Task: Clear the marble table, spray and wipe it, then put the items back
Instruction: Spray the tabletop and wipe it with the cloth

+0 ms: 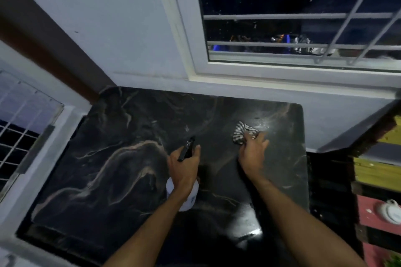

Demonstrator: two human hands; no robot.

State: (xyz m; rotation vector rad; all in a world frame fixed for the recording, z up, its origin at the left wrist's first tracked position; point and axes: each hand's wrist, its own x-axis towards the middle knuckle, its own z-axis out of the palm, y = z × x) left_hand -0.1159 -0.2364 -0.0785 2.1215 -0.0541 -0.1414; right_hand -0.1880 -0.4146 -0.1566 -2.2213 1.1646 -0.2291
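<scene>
A black marble table (112,169) with pale veins fills the middle of the head view. My left hand (184,168) grips a spray bottle (187,198) with a white body and a black nozzle, held over the table's centre with the nozzle pointing away from me. My right hand (252,155) presses a striped black-and-white cloth (243,131) onto the marble near the far right corner. Small wet droplets glint on the surface just beyond the cloth.
A barred window (293,17) sits in the wall behind the table, and another barred window (19,134) is at the left. To the right stand yellow and pink shelves (377,171) with a white round object (390,212) on them.
</scene>
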